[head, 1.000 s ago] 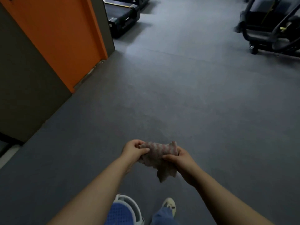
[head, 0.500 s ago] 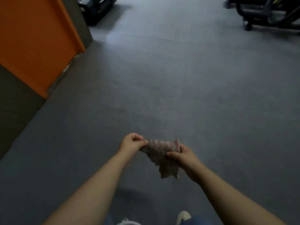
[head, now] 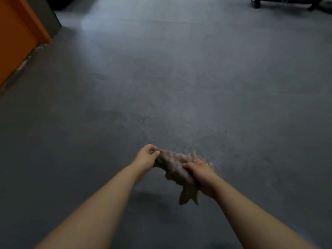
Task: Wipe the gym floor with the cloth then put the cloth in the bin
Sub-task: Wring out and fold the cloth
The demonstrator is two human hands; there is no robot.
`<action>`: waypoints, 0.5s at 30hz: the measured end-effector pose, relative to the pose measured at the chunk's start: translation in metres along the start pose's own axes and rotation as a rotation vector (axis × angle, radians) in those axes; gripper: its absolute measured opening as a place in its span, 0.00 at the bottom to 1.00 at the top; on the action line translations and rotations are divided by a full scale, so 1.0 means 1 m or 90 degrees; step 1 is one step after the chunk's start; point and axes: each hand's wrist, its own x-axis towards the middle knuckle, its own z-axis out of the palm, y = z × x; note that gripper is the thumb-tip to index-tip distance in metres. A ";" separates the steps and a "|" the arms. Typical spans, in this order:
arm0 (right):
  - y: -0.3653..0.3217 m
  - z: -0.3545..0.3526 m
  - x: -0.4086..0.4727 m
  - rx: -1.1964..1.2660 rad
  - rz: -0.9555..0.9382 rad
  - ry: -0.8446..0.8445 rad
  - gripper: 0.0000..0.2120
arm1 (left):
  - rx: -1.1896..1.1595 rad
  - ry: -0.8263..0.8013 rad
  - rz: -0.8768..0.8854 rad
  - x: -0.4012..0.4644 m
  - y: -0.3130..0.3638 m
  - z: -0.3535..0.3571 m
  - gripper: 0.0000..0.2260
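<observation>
cloth (head: 175, 165) being held in the air above the gym floor (head: 179, 87)
left hand (head: 146, 156) pinching its left end, right hand (head: 202, 174) gripping the right, long axis running across between them, loose tail hanging under the right

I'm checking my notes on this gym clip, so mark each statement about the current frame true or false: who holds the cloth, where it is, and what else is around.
1. Both hands hold the cloth. True: the left hand pinches its left end and the right hand grips its right side.
2. The cloth lies flat on the floor. False: it is held up, with one end dangling.
3. An orange panel stands at the upper left. True.
4. A bin stands beside the hands. False: no bin is in view.
5. The floor is grey. True.
</observation>
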 end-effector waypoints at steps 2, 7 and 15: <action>0.016 0.006 0.017 0.069 0.014 -0.012 0.10 | -0.048 -0.011 0.004 0.014 -0.015 0.005 0.04; 0.056 0.012 0.041 0.250 0.053 -0.068 0.11 | -0.206 -0.028 -0.020 0.036 -0.052 0.014 0.03; 0.106 0.023 0.037 0.441 0.069 -0.092 0.13 | -0.297 -0.178 -0.035 0.015 -0.106 0.031 0.19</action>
